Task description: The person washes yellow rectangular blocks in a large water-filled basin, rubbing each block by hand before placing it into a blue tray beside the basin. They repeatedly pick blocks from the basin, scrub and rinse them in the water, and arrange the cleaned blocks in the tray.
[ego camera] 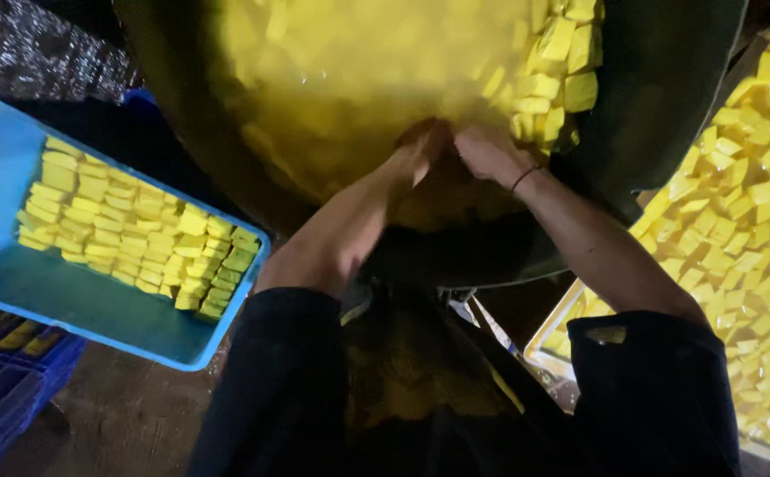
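Observation:
Both my hands reach into a large dark vat (pixel 667 97) filled with yellow liquid (pixel 349 62). My left hand (pixel 416 157) and my right hand (pixel 486 152) sit side by side at the liquid's near edge, fingers curled down and partly blurred. Whether they hold anything is hidden. Yellow blocks (pixel 553 66) float in the vat just right of my right hand. A dark band circles my right wrist.
A blue tray (pixel 14 283) at the left holds rows of stacked yellow blocks (pixel 137 230). A pale bin (pixel 548 331) at the right is heaped with loose yellow blocks (pixel 747 221). Blue crates (pixel 5 380) stand at lower left on a dark floor.

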`<state>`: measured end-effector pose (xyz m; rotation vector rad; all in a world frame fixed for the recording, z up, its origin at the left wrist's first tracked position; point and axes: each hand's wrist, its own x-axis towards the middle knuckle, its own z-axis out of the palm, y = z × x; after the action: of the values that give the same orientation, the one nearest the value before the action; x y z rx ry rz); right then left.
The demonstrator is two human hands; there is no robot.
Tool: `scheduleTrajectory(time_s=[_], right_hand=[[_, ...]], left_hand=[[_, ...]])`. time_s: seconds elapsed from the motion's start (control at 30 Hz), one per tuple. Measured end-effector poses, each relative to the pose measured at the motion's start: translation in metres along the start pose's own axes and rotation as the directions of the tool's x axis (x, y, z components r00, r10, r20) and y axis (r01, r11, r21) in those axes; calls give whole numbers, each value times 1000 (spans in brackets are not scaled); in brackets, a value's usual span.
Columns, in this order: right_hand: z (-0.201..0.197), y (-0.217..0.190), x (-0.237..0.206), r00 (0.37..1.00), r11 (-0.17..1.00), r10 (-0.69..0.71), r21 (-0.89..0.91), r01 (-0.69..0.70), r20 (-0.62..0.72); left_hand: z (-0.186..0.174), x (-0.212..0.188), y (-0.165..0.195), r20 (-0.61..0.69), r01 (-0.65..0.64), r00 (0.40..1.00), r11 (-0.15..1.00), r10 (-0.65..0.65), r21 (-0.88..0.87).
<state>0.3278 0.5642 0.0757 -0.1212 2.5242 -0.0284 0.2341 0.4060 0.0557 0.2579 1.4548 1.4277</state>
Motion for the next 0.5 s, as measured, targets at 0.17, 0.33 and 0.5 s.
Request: scheduleTrajectory(time_s=[0.17, 0.33, 0.5], right_hand=[[-33, 29, 3, 983, 922, -147, 374, 97, 106], [-123, 97, 9, 970, 675, 86, 703, -224, 227], [-200, 138, 73, 964, 838, 247, 521, -164, -95]], left_hand=[[-11, 7, 23, 337, -206, 941, 843, 31, 497], [-29, 35, 86, 108, -274, 961, 808, 256, 522], [-23, 102, 139, 58, -230, 953, 589, 296, 774]])
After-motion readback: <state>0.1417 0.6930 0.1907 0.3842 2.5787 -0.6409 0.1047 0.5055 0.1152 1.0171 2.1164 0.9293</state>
